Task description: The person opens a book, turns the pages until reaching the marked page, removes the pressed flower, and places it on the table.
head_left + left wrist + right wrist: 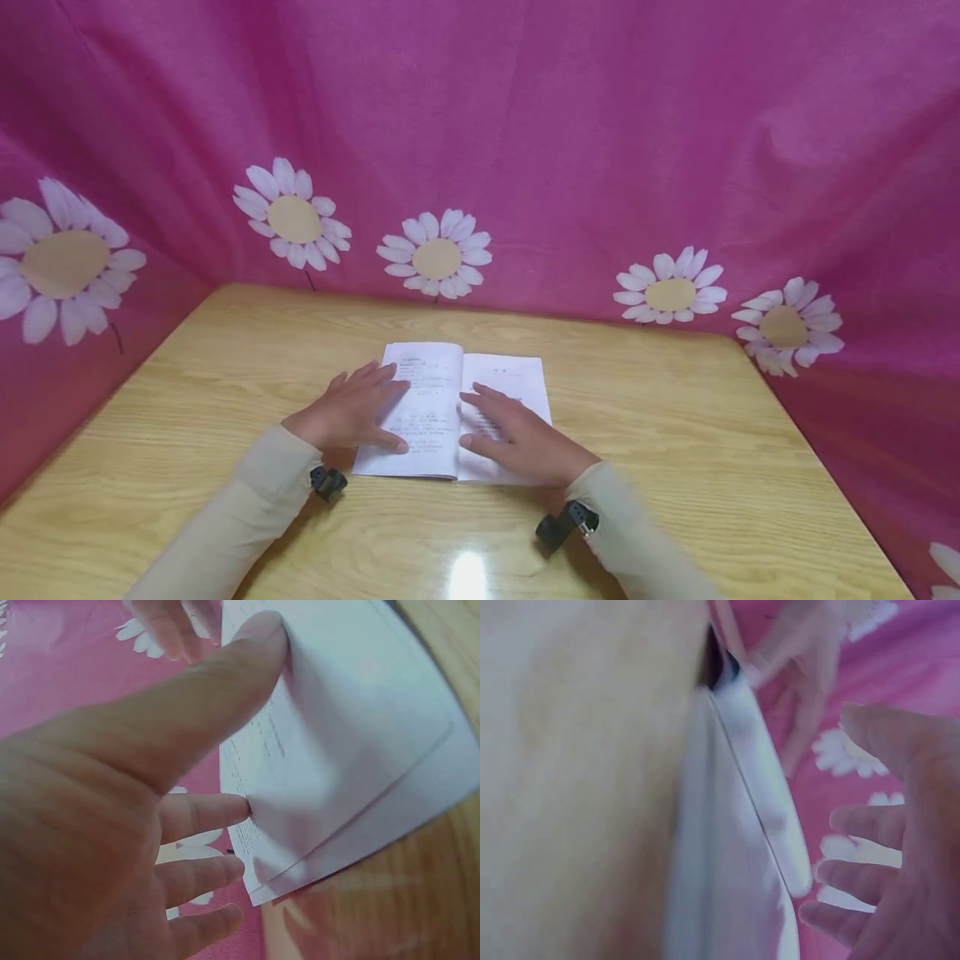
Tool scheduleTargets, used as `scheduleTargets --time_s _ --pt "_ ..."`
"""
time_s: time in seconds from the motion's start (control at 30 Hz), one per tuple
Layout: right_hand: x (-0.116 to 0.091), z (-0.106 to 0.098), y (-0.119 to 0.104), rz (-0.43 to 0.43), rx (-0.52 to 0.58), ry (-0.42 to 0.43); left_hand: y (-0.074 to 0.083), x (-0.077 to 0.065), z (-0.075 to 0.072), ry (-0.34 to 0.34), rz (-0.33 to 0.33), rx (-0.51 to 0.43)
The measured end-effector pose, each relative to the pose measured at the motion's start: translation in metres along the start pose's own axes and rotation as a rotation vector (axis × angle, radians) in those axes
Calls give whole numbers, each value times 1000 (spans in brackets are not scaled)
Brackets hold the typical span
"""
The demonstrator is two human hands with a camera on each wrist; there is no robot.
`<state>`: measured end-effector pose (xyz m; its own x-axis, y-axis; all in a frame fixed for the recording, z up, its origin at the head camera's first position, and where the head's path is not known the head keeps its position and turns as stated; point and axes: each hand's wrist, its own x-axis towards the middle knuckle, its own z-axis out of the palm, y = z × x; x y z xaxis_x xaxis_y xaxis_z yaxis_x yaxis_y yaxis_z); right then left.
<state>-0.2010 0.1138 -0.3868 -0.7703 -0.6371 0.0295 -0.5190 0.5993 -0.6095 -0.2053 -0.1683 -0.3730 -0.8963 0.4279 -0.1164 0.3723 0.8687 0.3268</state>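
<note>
An open booklet (423,417) with printed white pages lies on the table. Over its left page is my left hand (352,412), fingers spread and fairly straight. In the left wrist view the left thumb (225,690) lies along the page (352,735), and the fingertips are at its edge. My right hand (525,437) is extended above the right page, its fingers pointing toward the fold. The right wrist view shows that hand (900,847) beside the blurred booklet (742,825) with nothing gripped. Whether the right fingertips touch the paper, I cannot tell.
The wooden table (675,433) extends around the booklet on all sides. A pink curtain (525,150) with large white flowers hangs behind and beside it. Each wrist carries a small black device, one on the left (327,482) and one on the right (564,525).
</note>
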Motion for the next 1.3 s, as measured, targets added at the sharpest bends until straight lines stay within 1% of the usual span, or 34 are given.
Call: scheduleTargets --time_s 0.1,0.27,0.43,0.6,0.63,0.7,0.8,0.9,1.0,1.1,1.17,1.3 --pt "0 -11 8 69 40 34 -2 2 1 -5 -2 -15" --pt "1 -27 25 130 66 94 -6 6 3 -16 8 -25" --pt "-1 -39 43 240 69 109 -12 15 8 -25 27 -53" --pt "-6 -46 59 297 88 121 -15 25 13 -13 72 -42" --pt "-7 -46 62 302 95 129 -15 26 15 -9 77 -40" --pt "-8 -45 68 307 106 138 -15 27 17 -10 64 -51" --pt "-11 -40 77 326 100 143 -13 25 21 -34 35 -72" --pt "-14 -34 83 344 93 151 -12 21 25 -60 22 -87" --pt "-13 -31 87 329 114 200 -12 19 26 -56 16 -85" --pt "-9 -30 90 290 144 270 -14 17 23 -35 17 -84" --pt "-6 -29 93 256 195 317 -14 16 21 -36 7 -85" --pt "-3 -23 95 233 287 385 -13 11 21 -47 -5 -102"
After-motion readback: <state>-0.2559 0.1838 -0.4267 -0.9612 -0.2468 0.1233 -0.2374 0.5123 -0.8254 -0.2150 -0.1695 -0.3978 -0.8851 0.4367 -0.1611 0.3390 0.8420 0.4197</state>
